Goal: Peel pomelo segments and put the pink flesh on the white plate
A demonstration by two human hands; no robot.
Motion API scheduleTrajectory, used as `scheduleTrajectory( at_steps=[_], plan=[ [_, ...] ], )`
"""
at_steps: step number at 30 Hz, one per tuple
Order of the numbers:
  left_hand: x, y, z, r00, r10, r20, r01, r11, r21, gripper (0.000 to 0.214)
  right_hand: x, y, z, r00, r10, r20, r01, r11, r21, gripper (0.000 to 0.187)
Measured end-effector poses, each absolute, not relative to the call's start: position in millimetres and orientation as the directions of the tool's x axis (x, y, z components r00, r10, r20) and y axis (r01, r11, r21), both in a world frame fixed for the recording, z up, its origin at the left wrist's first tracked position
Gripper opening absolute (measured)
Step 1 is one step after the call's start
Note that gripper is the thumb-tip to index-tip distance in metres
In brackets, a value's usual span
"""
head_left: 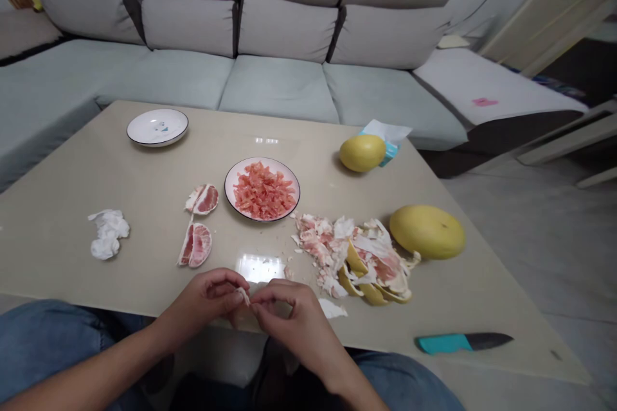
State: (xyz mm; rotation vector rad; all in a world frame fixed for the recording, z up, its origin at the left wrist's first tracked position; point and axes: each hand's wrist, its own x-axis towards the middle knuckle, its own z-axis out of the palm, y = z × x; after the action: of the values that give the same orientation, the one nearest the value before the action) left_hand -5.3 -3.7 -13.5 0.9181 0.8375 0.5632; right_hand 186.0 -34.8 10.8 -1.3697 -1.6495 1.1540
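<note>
My left hand (208, 300) and my right hand (292, 318) meet at the table's near edge, fingers pinched together on a small pale piece of pomelo (244, 296). Beyond them lie two pink pomelo segments (196, 245) (204, 199). A plate of peeled pink flesh (261, 189) stands at the middle of the table. A heap of peel and white pith (357, 253) lies to the right of my hands.
A whole yellow pomelo (427, 232) and a smaller one (362, 153) sit at the right, near a tissue pack (389, 141). A blue-handled knife (463, 341) lies at the front right. An empty white plate (157, 126) and a crumpled tissue (108, 233) are at the left. A grey sofa (270, 45) is behind.
</note>
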Motion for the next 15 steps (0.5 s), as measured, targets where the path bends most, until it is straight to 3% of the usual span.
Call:
scheduleTrajectory(
  at_steps=[15],
  plan=[
    [-6.0,-5.2,-17.2,0.535,0.741,-0.406,-0.018,0.491,0.871,0.021,186.0,-35.2,11.0,-0.242,0.97,0.002,0.438,0.111,-0.892,0.015]
  ],
)
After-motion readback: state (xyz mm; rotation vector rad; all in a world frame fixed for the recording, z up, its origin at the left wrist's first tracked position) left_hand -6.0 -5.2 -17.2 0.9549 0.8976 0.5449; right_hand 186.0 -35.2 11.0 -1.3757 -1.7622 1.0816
